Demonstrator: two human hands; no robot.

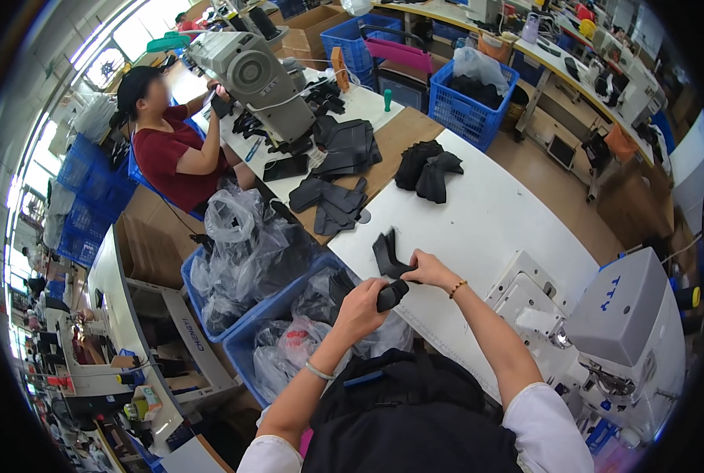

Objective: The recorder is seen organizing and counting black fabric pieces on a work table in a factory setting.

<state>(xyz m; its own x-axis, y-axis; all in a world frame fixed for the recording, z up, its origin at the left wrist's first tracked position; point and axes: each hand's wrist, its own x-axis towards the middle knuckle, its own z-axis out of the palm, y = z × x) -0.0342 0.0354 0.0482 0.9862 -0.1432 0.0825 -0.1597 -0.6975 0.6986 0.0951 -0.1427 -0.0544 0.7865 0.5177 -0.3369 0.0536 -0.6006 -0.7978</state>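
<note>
My left hand [360,310] is closed around a stack of black cut pieces [392,295], held over the near edge of the white table. Close beside it, my right hand [429,270] pinches the end of a bent, dark flat piece [385,254] that angles up and away to the left. Whether that piece is one layer or several I cannot tell. More black material [341,285] shows just left of my left hand. Farther up the white table [478,205] lies a pile of folded black pieces [429,170].
A sewing machine [616,315] stands at my right. Blue crates [242,337] with plastic bags sit left of my arms. Flat dark cutouts [332,206] lie on the brown board. Past them, a person in a red shirt [163,150] works at another machine [257,83].
</note>
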